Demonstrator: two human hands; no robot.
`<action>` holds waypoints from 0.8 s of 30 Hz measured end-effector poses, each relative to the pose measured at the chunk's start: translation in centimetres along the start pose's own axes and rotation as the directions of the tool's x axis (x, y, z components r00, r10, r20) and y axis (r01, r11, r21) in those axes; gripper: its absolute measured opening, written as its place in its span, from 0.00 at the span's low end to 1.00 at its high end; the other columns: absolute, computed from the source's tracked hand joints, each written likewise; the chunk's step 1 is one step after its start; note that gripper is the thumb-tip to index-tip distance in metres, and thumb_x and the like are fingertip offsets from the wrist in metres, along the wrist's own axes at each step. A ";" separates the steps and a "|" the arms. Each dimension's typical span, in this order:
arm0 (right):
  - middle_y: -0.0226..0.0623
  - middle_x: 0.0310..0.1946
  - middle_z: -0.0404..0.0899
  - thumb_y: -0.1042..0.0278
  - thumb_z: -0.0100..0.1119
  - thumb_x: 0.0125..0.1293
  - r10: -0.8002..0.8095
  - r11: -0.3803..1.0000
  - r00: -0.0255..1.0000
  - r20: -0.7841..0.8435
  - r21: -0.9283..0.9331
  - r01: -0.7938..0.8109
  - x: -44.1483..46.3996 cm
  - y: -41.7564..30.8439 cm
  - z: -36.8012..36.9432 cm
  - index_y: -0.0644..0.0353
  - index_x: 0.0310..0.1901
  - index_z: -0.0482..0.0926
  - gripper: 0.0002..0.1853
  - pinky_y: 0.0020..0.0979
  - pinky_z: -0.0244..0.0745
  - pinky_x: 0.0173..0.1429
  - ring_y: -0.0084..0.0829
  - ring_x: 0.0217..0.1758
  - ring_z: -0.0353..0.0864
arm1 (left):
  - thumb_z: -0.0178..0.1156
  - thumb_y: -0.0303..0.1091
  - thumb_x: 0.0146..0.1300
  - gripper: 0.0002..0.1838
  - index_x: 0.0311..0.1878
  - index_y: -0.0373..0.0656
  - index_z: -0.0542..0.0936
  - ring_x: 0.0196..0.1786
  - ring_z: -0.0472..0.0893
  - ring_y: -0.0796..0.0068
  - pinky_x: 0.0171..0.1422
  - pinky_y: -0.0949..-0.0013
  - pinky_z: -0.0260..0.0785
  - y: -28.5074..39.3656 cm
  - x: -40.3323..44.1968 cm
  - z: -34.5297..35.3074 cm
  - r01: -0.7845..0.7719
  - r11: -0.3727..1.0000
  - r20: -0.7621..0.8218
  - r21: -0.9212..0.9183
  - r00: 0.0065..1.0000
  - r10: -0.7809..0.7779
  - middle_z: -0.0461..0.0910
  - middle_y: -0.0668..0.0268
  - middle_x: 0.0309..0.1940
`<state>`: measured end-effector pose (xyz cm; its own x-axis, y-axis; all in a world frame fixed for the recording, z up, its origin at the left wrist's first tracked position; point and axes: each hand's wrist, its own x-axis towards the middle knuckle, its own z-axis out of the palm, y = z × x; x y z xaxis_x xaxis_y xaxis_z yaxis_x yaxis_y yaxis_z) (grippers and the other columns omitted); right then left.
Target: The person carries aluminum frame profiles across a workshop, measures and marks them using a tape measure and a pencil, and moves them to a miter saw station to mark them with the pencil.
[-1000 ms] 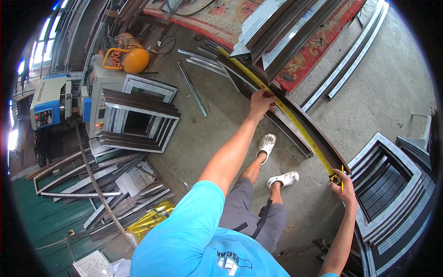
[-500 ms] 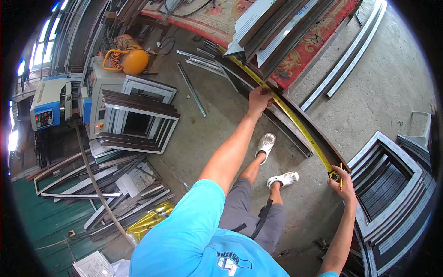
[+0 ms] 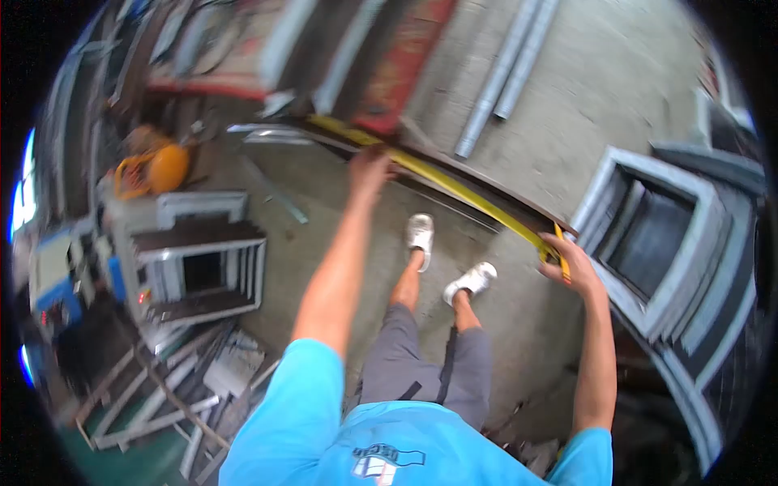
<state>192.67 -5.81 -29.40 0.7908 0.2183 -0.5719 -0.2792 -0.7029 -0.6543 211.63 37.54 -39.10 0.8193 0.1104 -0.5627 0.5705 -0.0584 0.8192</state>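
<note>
A yellow tape measure point(image 3: 462, 191) is stretched along a long dark profile point(image 3: 519, 203). My left hand point(image 3: 370, 172) is closed on the tape and the profile edge near the red cloth; the fingertips are blurred. At the profile's right end, my right hand point(image 3: 566, 257) grips the tape measure's case, with a yellow pencil point(image 3: 562, 251) also held in its fingers. The tape runs on past my left hand to the upper left, beneath the stacked profiles.
White-edged frames point(image 3: 648, 316) are stacked at the right, and more frames point(image 3: 258, 275) stand at the left. An orange tank point(image 3: 168, 168) is at the upper left. Profiles lie on a red patterned cloth point(image 3: 405, 73). Offcuts point(image 3: 235, 368) cover the lower left.
The view has turned and blurred, so the frames on the right sit higher and the bench further left. Both hands still hold the tape along the profile.
</note>
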 end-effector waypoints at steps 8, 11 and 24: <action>0.52 0.52 0.80 0.54 0.70 0.51 0.041 0.991 0.977 -0.211 -0.114 -0.067 -2.4 1.2 -1.4 0.56 0.68 0.74 0.40 0.46 0.75 0.64 0.52 0.58 0.80 | 0.67 0.28 0.60 0.06 0.41 0.41 0.85 0.49 0.79 0.64 0.54 0.63 0.71 0.7 -8.1 5.2 -0.559 0.643 0.108 0.524 0.792 0.600 0.80 0.62 0.40; 0.50 0.49 0.81 0.58 0.71 0.49 0.068 0.977 0.956 -0.285 -0.176 -0.122 -3.2 3.0 -2.6 0.58 0.68 0.75 0.40 0.44 0.76 0.63 0.50 0.56 0.81 | 0.69 0.28 0.60 0.08 0.43 0.40 0.84 0.51 0.80 0.60 0.59 0.60 0.71 1.8 -10.7 10.2 -0.789 0.345 0.445 0.509 0.584 0.679 0.82 0.61 0.43; 0.48 0.54 0.80 0.70 0.74 0.47 0.173 0.976 0.904 -0.390 -0.057 -0.211 -4.4 10.7 -1.5 0.58 0.68 0.74 0.41 0.42 0.75 0.68 0.47 0.61 0.79 | 0.63 0.46 0.69 0.23 0.60 0.41 0.83 0.58 0.84 0.51 0.63 0.56 0.74 -0.9 -10.4 35.5 -0.912 0.336 0.970 0.236 0.198 -0.143 0.85 0.51 0.55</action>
<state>187.04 -15.29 -33.16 0.8795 -0.1884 -0.4371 -0.4084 -0.7704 -0.4896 204.67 1.17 -37.92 0.1367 -0.9317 -0.3364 -0.5418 -0.3547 0.7620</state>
